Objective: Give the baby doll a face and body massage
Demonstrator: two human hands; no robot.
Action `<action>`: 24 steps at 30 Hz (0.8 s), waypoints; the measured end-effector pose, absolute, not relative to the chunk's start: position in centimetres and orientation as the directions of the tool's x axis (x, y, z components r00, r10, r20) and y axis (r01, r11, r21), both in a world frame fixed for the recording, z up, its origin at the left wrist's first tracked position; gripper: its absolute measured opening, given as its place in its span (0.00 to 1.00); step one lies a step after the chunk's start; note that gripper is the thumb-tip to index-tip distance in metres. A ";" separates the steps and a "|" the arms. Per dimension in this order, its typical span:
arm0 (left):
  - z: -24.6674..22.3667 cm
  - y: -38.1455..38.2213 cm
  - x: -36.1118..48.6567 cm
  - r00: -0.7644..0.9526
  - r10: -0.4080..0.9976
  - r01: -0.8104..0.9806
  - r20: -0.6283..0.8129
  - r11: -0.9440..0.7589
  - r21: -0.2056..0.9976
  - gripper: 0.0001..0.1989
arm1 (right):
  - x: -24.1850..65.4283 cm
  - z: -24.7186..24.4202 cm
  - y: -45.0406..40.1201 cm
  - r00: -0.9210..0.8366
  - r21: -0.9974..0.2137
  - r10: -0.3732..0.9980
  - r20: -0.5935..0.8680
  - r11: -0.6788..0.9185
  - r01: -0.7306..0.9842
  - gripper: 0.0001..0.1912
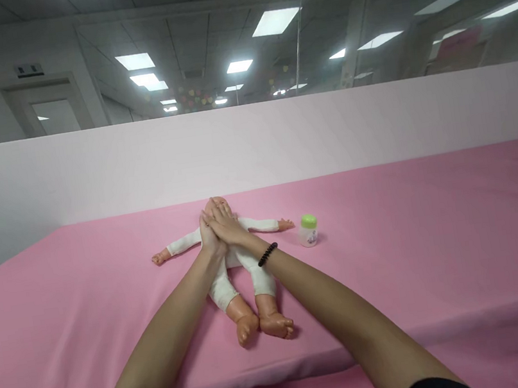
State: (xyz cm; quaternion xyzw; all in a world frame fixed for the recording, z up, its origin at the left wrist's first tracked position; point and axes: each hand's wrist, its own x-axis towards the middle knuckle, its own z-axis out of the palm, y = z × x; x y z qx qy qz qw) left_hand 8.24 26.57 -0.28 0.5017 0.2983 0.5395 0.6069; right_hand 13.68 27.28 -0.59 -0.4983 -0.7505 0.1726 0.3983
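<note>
A baby doll [262,280] in a white suit lies on its back, arms spread and bare feet toward me. Over its chest, my left hand [209,235] and my right hand [225,225] are pressed palm to palm or overlap, the right one partly covering the left. The fingers of my right hand are stretched out and point toward the doll's head [216,201], which they partly hide. Neither hand holds an object. Whether they touch the doll is unclear. A black coiled band [267,254] circles my right wrist.
A small clear jar with a green lid [310,230] stands right of the doll's hand. Pink cloth [418,248] covers the table, whose front edge runs below the doll's feet. Behind it rises a white low wall [256,146] with glass above.
</note>
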 end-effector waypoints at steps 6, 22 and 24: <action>-0.4 28.1 4.5 0.163 0.924 -0.256 0.347 -0.300 0.919 0.28 | 15.2 -1.4 26.6 -0.308 -0.670 0.746 0.590 0.666 0.329 0.32; -4.3 29.3 3.2 0.303 0.911 0.655 0.279 -0.412 0.633 0.24 | 18.7 -4.7 28.3 -0.360 -0.439 0.911 0.200 0.412 0.799 0.31; -4.4 29.1 3.3 0.233 0.934 0.667 0.270 -0.355 0.655 0.21 | 18.2 -4.3 27.5 -0.233 -0.442 0.957 0.175 0.288 0.849 0.33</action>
